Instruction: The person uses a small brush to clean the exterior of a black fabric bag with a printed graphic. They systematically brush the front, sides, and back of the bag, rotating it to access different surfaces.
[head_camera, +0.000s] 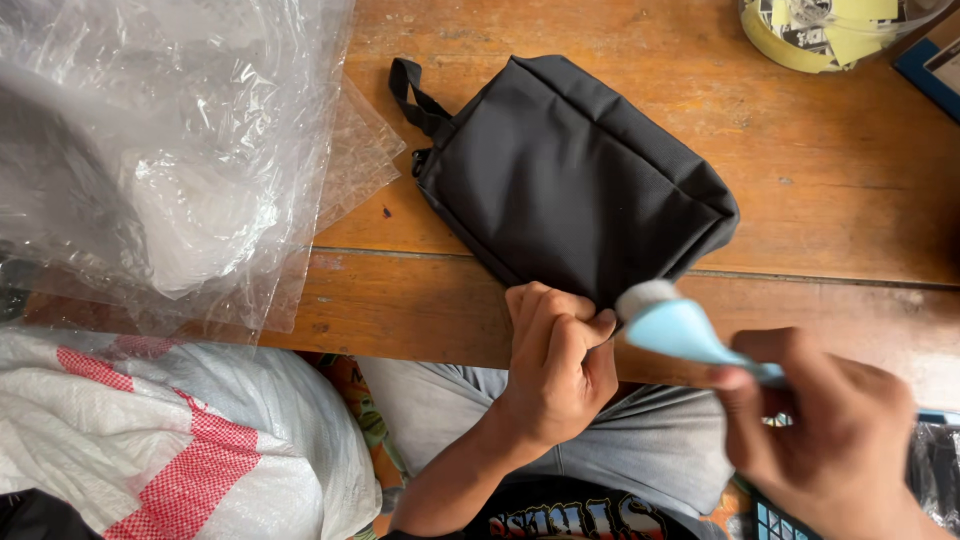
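Note:
A black fabric pouch (570, 175) with a strap loop lies tilted on the wooden table (830, 170). My left hand (555, 365) pinches the pouch's near bottom corner at the table's front edge, fingers curled tight. In my right hand (830, 430) is a light blue brush (680, 325) with pale bristles. Its head sits just right of my left hand, close to the pouch's lower edge.
Crumpled clear plastic bags (170, 150) cover the table's left side. A white woven sack with red stripes (170, 440) lies below left, beside my lap. A yellow round container (820, 35) and a blue item (935, 65) stand at the far right corner.

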